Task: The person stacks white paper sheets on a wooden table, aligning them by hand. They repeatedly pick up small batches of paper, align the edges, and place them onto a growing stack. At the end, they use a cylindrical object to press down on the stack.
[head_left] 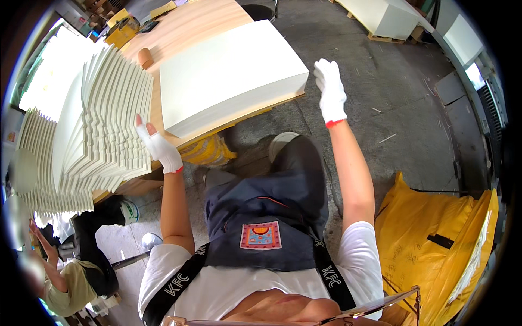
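Note:
A thick stack of large white paper sheets (pixel 231 76) lies on the wooden table in front of me. Left of it, folded white sheets (pixel 111 114) rise in a tall fanned pile with wavy layers. My left hand (pixel 157 146), in a white glove that leaves two fingertips bare, is at the pile's right edge. Its fingers are apart, and I cannot tell whether they touch the sheets. Just past the stack's right corner is my right hand (pixel 330 89), gloved in white. Its fingers are curled in, with nothing visible in them.
On the wooden table (pixel 204 22) are a brown cylinder (pixel 145 58) and a yellow box (pixel 122 32). A yellow sack (pixel 429 250) stands at the lower right. Another person (pixel 76 277) is at the lower left. A pallet of white paper (pixel 386 19) sits at the far right.

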`<act>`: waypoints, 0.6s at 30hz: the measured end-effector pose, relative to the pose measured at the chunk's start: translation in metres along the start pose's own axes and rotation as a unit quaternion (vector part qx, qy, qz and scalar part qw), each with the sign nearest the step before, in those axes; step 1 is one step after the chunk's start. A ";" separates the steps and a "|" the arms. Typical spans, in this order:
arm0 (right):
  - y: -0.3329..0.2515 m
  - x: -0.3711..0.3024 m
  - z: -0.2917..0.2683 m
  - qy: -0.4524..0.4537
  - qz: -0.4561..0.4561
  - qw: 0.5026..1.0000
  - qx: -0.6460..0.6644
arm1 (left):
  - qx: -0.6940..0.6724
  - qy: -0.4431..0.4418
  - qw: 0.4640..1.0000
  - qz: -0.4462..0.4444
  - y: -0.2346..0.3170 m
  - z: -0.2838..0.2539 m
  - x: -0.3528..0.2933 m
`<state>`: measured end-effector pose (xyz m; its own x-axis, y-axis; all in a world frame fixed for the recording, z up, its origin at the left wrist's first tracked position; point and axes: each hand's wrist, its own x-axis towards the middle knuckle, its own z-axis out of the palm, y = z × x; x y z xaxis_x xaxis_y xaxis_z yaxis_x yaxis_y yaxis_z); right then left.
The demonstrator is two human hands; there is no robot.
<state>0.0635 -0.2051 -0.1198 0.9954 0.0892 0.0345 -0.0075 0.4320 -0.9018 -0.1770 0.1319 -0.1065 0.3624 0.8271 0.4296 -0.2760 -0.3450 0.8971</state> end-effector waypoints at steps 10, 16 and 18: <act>0.032 0.017 0.057 0.036 -0.053 0.989 -0.134 | -0.114 -0.079 0.971 -0.195 -0.015 0.020 -0.001; 0.036 0.019 0.029 -0.017 -0.040 0.991 -0.125 | 0.023 -0.075 0.994 -0.076 -0.026 -0.007 -0.005; 0.009 -0.025 0.007 -0.017 -0.054 0.924 -0.379 | 0.027 -0.051 0.997 0.047 -0.019 -0.035 -0.045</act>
<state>0.0384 -0.1974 -0.1257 0.9828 0.1156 0.1438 0.1733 -0.3113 -0.9344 -0.2189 0.1166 -0.1469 0.4269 0.7414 0.5177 -0.2663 -0.4440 0.8555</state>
